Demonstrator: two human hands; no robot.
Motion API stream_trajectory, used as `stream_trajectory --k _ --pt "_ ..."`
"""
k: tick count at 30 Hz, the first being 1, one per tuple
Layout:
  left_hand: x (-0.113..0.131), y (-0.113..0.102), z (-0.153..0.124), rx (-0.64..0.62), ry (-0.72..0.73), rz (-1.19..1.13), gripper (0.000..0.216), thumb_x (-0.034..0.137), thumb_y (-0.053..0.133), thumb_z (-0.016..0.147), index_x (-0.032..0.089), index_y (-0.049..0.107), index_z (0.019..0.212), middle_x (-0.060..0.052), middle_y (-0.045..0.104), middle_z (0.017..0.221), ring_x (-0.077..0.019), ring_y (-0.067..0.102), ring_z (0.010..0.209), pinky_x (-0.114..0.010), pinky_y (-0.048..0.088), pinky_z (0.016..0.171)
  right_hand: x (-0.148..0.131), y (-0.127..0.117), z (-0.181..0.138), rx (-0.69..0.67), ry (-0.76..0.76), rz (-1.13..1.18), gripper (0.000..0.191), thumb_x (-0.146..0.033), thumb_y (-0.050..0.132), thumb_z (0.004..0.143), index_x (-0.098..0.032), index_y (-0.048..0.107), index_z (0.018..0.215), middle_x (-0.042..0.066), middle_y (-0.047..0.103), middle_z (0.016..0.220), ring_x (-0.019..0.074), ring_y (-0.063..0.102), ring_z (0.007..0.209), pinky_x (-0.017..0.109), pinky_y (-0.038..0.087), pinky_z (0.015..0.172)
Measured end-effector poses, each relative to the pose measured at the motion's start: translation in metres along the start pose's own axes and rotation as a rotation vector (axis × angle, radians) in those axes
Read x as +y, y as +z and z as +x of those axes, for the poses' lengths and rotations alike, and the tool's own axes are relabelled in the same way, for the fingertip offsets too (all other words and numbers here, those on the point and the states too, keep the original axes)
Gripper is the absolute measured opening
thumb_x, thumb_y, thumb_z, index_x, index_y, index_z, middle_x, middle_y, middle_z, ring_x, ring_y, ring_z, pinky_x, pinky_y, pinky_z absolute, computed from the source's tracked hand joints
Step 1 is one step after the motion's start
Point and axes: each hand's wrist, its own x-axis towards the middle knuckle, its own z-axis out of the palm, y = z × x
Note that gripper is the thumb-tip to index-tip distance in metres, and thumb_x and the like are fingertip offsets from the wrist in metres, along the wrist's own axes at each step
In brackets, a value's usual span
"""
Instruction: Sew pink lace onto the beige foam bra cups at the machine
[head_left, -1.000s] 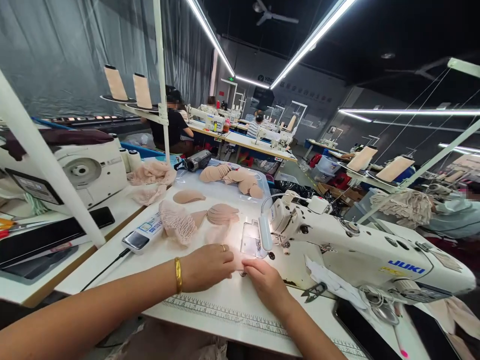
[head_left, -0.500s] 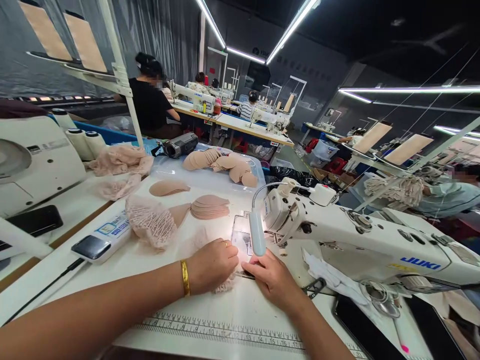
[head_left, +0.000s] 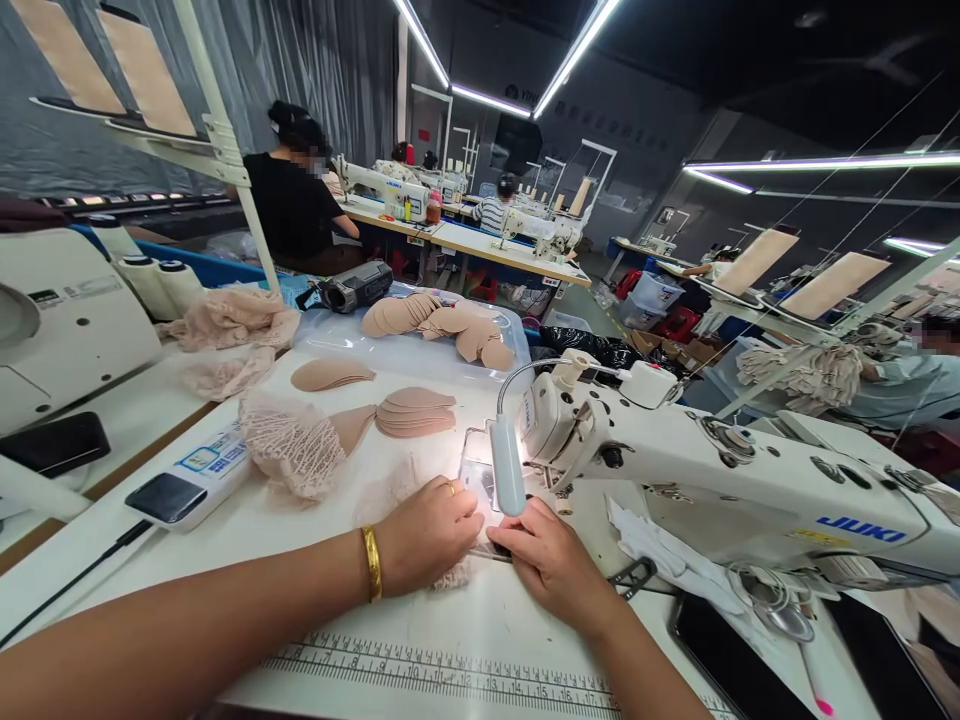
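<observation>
Head cam, watching from my end: pale lace (head_left: 451, 577) is tucked under the left hand (head_left: 433, 535), poking out on the near side, with some sheer fabric (head_left: 391, 490) showing past the knuckles, far-left. So left is clearly the nearer hand; the right hand (head_left: 551, 555) sits across a small gap, off to the lace's right. Long axis? Maybe far-left to near-right, but it's crumpled and half covered, so don't quote me. Left fingers are curled in, tips hard to see, and I can't tell if they're pinching it. Right fingers are bent and a bit apart, grip unclear too. Both hands are just nearside of the lit plate (head_left: 476, 470) on the sewing machine (head_left: 750, 490).
</observation>
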Motion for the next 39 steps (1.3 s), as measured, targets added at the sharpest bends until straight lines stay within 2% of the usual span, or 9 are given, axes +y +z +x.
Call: stream_trajectory --k 6,11,17,20,25,28,32,36,39 --pt "0.001 -0.002 0.000 0.047 0.008 -0.047 0.010 0.014 0.060 0.088 0.016 0.057 0.079 -0.004 0.058 0.084 -0.0223 0.051 0.078 -0.037 0.036 0.073 0.002 0.002 0.000 -0.005 0.057 -0.018 0.037 -0.005 0.044 0.096 -0.022 0.062 0.123 0.005 0.058 0.088 0.0211 0.047 0.082 0.031 0.041 0.067" --pt "-0.004 0.002 0.004 0.064 0.044 -0.074 0.015 0.017 0.061 0.090 0.016 0.055 0.077 -0.002 0.060 0.082 -0.0216 0.052 0.078 -0.038 0.035 0.077 0.001 0.006 0.000 -0.009 0.092 -0.073 0.034 -0.005 0.043 0.095 -0.022 0.065 0.116 0.005 0.053 0.084 0.0216 0.047 0.079 0.029 0.038 0.063" --pt "-0.024 0.008 0.014 0.073 0.122 -0.130 0.014 0.020 0.060 0.093 0.017 0.059 0.079 -0.005 0.066 0.090 -0.0212 0.055 0.081 -0.039 0.036 0.080 0.002 0.009 0.002 0.025 0.121 -0.091 0.034 -0.005 0.041 0.095 -0.022 0.063 0.115 0.006 0.056 0.091 0.0219 0.050 0.081 0.029 0.039 0.065" --pt "-0.037 0.012 0.022 0.078 0.167 -0.171 0.011 0.021 0.060 0.093 0.018 0.063 0.084 -0.006 0.069 0.094 -0.0226 0.057 0.087 -0.040 0.037 0.084 0.005 0.011 0.004 0.026 0.172 -0.099 0.029 -0.007 0.040 0.096 -0.023 0.062 0.107 0.005 0.056 0.090 0.0220 0.051 0.081 0.029 0.039 0.066" --pt "-0.051 0.019 0.032 0.123 0.233 -0.225 0.016 0.020 0.057 0.094 0.019 0.066 0.080 -0.006 0.070 0.088 -0.0231 0.058 0.084 -0.041 0.037 0.087 0.008 0.012 0.005 0.040 0.233 -0.094 0.025 -0.010 0.038 0.098 -0.023 0.059 0.101 0.005 0.058 0.092 0.0216 0.054 0.084 0.028 0.039 0.064" --pt "-0.052 0.020 0.033 0.115 0.228 -0.248 0.016 0.021 0.055 0.094 0.019 0.068 0.084 -0.007 0.071 0.093 -0.0244 0.059 0.089 -0.042 0.037 0.090 0.009 0.013 0.004 0.043 0.233 -0.127 0.023 -0.010 0.039 0.097 -0.023 0.059 0.098 0.005 0.058 0.091 0.0211 0.054 0.082 0.028 0.036 0.061" --pt "-0.051 0.020 0.032 0.085 0.194 -0.255 0.016 0.020 0.054 0.095 0.020 0.070 0.094 -0.006 0.071 0.098 -0.0253 0.058 0.096 -0.042 0.037 0.094 0.011 0.016 0.001 0.060 0.223 -0.168 0.021 -0.011 0.040 0.096 -0.022 0.053 0.084 0.004 0.056 0.088 0.0201 0.051 0.076 0.029 0.033 0.058" --pt "-0.054 0.023 0.035 0.091 0.177 -0.195 0.017 0.020 0.056 0.093 0.019 0.067 0.080 -0.006 0.069 0.090 -0.0227 0.056 0.086 -0.041 0.037 0.089 0.014 0.017 0.000 0.075 0.230 -0.174 0.024 -0.012 0.040 0.097 -0.023 0.046 0.076 0.004 0.054 0.085 0.0199 0.051 0.075 0.029 0.031 0.056" --pt "-0.055 0.024 0.038 0.057 0.130 -0.138 0.018 0.023 0.059 0.091 0.018 0.065 0.075 -0.007 0.066 0.085 -0.0229 0.054 0.084 -0.042 0.037 0.085 0.015 0.018 -0.001 0.092 0.227 -0.180 0.024 -0.014 0.040 0.098 -0.023 0.047 0.076 0.004 0.055 0.086 0.0200 0.051 0.075 0.030 0.032 0.057"
